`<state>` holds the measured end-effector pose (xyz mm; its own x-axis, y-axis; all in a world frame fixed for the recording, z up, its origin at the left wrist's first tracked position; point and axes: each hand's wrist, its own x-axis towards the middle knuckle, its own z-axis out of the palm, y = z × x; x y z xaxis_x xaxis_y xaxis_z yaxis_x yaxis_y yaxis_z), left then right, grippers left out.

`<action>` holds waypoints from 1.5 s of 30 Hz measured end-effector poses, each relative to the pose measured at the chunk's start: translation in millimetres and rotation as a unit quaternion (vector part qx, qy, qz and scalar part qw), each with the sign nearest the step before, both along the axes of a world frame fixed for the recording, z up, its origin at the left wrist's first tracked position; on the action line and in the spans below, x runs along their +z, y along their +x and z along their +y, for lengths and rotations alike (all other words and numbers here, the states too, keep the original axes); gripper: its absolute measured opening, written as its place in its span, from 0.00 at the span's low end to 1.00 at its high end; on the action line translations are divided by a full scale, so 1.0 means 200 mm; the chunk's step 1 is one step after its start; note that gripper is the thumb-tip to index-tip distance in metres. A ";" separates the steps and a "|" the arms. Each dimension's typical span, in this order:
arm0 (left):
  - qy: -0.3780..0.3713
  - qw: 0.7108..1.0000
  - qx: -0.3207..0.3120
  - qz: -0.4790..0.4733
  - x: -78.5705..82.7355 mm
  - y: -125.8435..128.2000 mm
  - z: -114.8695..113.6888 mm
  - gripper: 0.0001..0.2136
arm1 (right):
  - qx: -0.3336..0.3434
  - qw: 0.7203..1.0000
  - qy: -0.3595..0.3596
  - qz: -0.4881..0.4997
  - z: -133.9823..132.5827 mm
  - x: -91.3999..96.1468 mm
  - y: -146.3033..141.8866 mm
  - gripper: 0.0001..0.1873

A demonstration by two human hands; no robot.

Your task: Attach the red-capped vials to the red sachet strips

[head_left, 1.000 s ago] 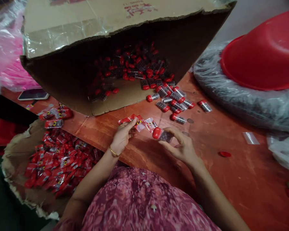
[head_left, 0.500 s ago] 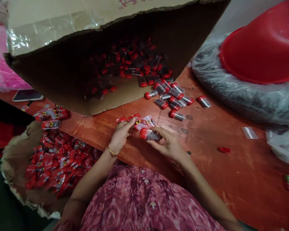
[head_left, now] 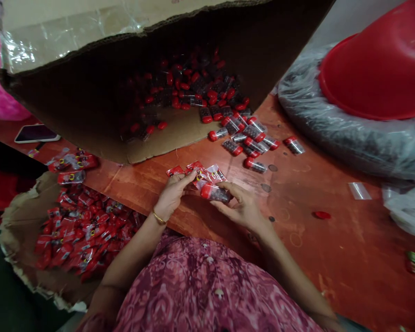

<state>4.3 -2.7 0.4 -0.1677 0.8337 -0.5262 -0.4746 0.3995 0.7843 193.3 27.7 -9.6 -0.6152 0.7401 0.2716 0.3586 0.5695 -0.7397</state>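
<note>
My right hand (head_left: 240,205) grips a small clear bottle (head_left: 216,192) with a red cap and dark beads inside. The cap end points toward my left hand (head_left: 173,196). That hand is closed, thumb over fingers, on the edge of a printed plastic wrapper (head_left: 199,174); its fingertips are partly hidden. Just beyond both hands, more red and clear printed wrappers (head_left: 214,173) lie on the tabletop. Several similar red-capped bottles (head_left: 254,133) are scattered past them, spilling from a cardboard box (head_left: 180,136) lying on its side.
At lower left, a torn-edged carton (head_left: 20,267) holds many red wrapped bottles (head_left: 86,226). A phone (head_left: 37,133) lies at the left, near some wrapped bottles (head_left: 72,166). To the right are a red tub (head_left: 376,69), a plastic-wrapped bundle (head_left: 332,138) and a loose red cap (head_left: 321,215).
The view has shifted slightly. Both hands keep nearly the same pose, with the bottle still in my right hand beside the wrappers.
</note>
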 end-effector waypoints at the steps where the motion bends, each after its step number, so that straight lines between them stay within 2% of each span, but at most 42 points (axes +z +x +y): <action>1: 0.008 1.000 0.006 0.005 0.00 0.01 0.00 0.17 | -0.002 1.000 -0.004 -0.004 0.00 -0.01 0.00 0.18; 9: 0.111 0.991 0.049 0.062 -0.03 0.10 0.00 0.16 | -0.043 0.998 0.012 0.037 -0.02 -0.05 -0.04 0.17; 17: 0.055 0.992 0.109 0.013 -0.09 0.22 -0.02 0.16 | -0.145 0.988 0.033 0.048 -0.04 -0.10 -0.14 0.19; 19: 0.053 0.993 0.109 -0.009 -0.08 0.21 -0.01 0.16 | -0.151 0.986 -0.003 0.075 -0.05 -0.11 -0.16 0.20; 21: 0.057 0.992 0.102 -0.042 -0.06 0.19 0.00 0.15 | -0.139 0.979 -0.084 0.127 -0.05 -0.12 -0.17 0.20; 24: 0.068 0.989 0.110 -0.068 -0.03 0.16 0.01 0.15 | -0.117 0.946 -0.229 0.197 -0.05 -0.10 -0.17 0.15; 27: 0.088 0.990 0.084 -0.066 -0.01 0.14 0.02 0.15 | -0.128 0.913 -0.303 0.241 -0.05 -0.08 -0.18 0.13; 31: 0.094 0.992 0.055 -0.067 -0.01 0.13 0.02 0.14 | -0.161 0.887 -0.331 0.280 -0.06 -0.07 -0.21 0.15; 35: 0.076 0.990 0.084 -0.085 -0.05 0.16 0.02 0.16 | -0.185 0.876 -0.336 0.294 -0.07 -0.06 -0.25 0.14; 38: 0.097 0.987 0.097 -0.088 -0.07 0.20 0.01 0.18 | -0.208 0.863 -0.333 0.317 -0.06 -0.05 -0.28 0.15; 43: 0.119 0.985 0.099 -0.076 -0.03 0.17 0.01 0.18 | -0.141 0.861 -0.380 0.306 -0.02 -0.05 -0.29 0.17; 45: 0.109 0.986 0.088 -0.086 -0.02 0.15 0.00 0.17 | -0.141 0.864 -0.377 0.302 -0.02 -0.07 -0.29 0.18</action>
